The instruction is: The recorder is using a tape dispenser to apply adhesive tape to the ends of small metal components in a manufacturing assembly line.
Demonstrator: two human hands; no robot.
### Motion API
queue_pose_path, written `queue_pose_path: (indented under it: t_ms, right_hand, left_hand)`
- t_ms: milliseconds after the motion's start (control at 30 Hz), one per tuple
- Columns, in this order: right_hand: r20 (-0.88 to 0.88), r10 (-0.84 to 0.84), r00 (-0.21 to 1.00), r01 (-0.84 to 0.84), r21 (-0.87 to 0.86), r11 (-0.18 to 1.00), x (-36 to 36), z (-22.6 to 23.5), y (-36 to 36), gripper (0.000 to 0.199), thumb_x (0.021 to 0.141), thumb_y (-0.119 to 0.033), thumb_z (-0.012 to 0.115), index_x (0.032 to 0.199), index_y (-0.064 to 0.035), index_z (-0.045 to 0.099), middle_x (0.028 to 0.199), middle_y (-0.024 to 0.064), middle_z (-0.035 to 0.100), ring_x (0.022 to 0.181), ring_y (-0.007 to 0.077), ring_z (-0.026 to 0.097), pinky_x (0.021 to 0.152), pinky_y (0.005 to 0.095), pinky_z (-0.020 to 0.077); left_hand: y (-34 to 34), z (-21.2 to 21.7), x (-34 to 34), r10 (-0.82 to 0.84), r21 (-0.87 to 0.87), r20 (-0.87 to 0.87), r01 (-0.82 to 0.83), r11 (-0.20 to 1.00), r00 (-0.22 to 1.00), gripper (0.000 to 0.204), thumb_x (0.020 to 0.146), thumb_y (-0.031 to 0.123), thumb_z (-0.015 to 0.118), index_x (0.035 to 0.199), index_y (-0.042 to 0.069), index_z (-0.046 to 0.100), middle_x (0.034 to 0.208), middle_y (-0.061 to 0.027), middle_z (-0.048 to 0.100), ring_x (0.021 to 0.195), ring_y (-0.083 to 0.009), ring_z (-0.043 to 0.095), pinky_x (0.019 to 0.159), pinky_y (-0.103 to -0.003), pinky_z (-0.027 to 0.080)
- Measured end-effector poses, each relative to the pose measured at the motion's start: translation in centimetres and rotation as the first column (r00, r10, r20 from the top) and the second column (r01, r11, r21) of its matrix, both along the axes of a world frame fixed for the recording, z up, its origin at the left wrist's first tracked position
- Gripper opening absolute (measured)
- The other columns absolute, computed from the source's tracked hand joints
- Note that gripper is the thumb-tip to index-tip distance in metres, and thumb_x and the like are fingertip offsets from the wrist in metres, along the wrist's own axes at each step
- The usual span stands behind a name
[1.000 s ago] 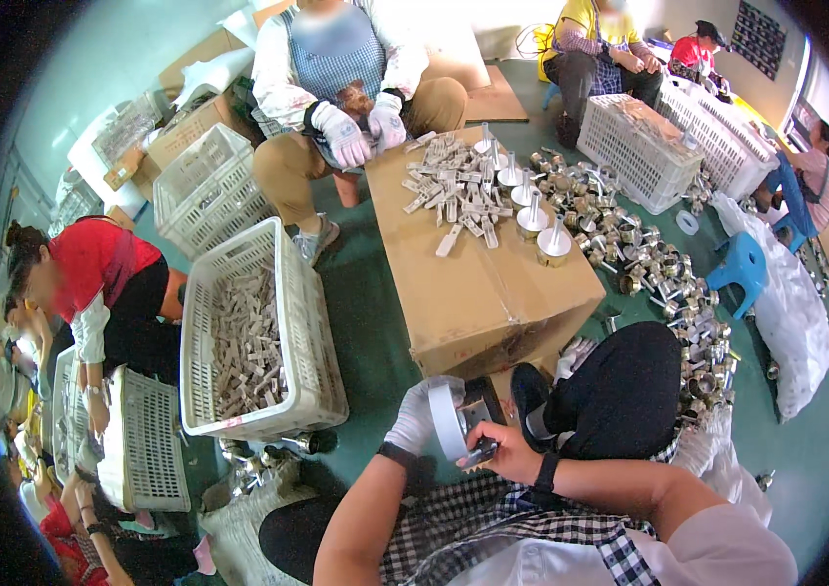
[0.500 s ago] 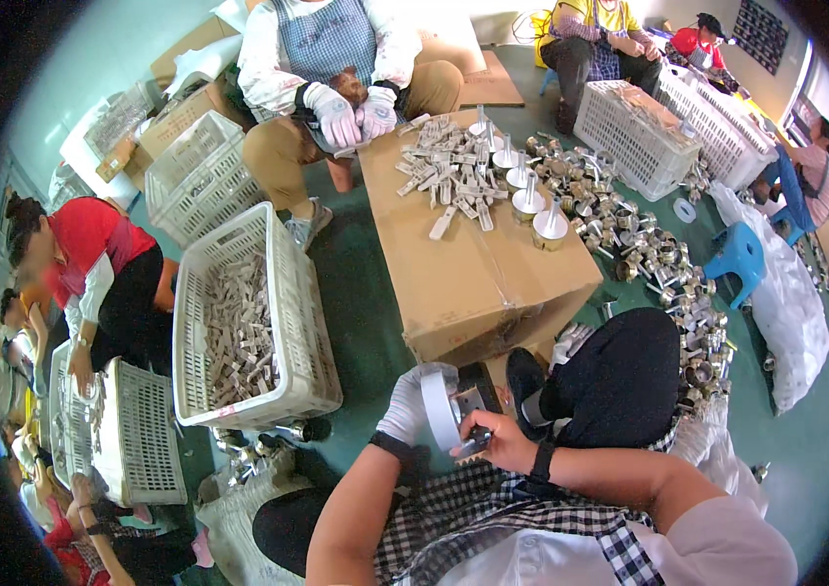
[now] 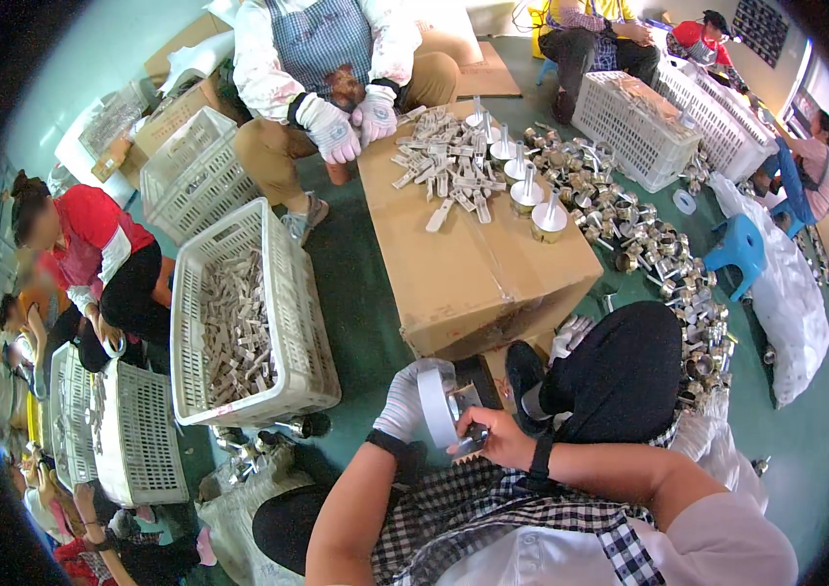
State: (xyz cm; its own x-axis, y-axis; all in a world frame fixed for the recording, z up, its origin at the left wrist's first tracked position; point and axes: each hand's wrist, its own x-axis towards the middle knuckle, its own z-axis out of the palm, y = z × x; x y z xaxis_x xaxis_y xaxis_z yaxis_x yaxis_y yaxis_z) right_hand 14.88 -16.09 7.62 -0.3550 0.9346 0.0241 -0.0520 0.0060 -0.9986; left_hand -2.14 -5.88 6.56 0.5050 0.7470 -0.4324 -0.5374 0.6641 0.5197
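My left hand point(image 3: 407, 402), in a white glove, is closed around a round piece with a broad white band point(image 3: 436, 405) and shiny metal on its right side. My bare right hand point(image 3: 506, 439) grips the metal side of the same piece, fingers bent; its inside is partly hidden. Both hands are above my checked apron, in front of a cardboard box point(image 3: 473, 278). On that box stand several metal cups with white discs and upright stems point(image 3: 549, 217), beside a heap of flat metal clips point(image 3: 446, 161).
A white basket point(image 3: 312, 322) full of flat clips stands left of the box. Metal cups point(image 3: 644, 244) litter the floor on the right, near a blue stool point(image 3: 737, 256) and a white sack point(image 3: 790, 322). A person in gloves point(image 3: 336, 127) sits across the box. A white glove point(image 3: 571, 337) lies by my knee.
My hands stay close together on the round piece with only a slight shift. Across the box, the person's gloved hands have moved apart. The person in red at left has drawn an arm back.
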Motion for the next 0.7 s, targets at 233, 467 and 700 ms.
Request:
queue_pose_path:
  t_ms: [233,467,700]
  right_hand:
    - [0.167,-0.029,0.985,0.008,0.127,0.992,0.3,2.1,0.2,0.027,0.073,-0.016,0.077,0.084,-0.005,0.054,0.078,0.0062,0.059,0.074,0.013,0.057,0.067,0.0266,0.0451]
    - [0.168,-0.037,0.985,0.012,0.149,0.989,0.3,1.9,0.1,0.027,0.073,-0.015,0.077,0.084,-0.0052,0.054,0.077,0.0059,0.059,0.071,0.0116,0.057,0.064,0.0263,0.0457]
    - [0.161,-0.051,0.986,0.025,0.16,0.987,-0.1,1.9,0.1,0.024,0.073,-0.009,0.077,0.08,-0.0046,0.054,0.074,0.0024,0.057,0.068,0.0088,0.054,0.062,0.0232,0.0443]
  left_hand:
    - [0.1,0.5,0.4,0.01,-0.062,-0.053,-0.013,0.998,0.999,0.018,0.081,0.009,0.054,0.092,-0.003,0.062,0.084,-0.0137,0.065,0.071,-0.0241,0.061,0.068,-0.035,0.052]
    - [0.4,-0.1,0.5,0.051,-0.165,0.023,-0.047,0.985,0.998,0.023,0.077,0.012,0.057,0.091,-0.006,0.061,0.081,-0.0162,0.064,0.068,-0.0281,0.058,0.066,-0.037,0.049]
    - [0.7,-2.3,-0.1,0.022,-0.146,0.09,-0.009,0.989,0.996,0.021,0.077,0.012,0.057,0.088,-0.005,0.062,0.083,-0.017,0.064,0.069,-0.0282,0.059,0.067,-0.037,0.05]
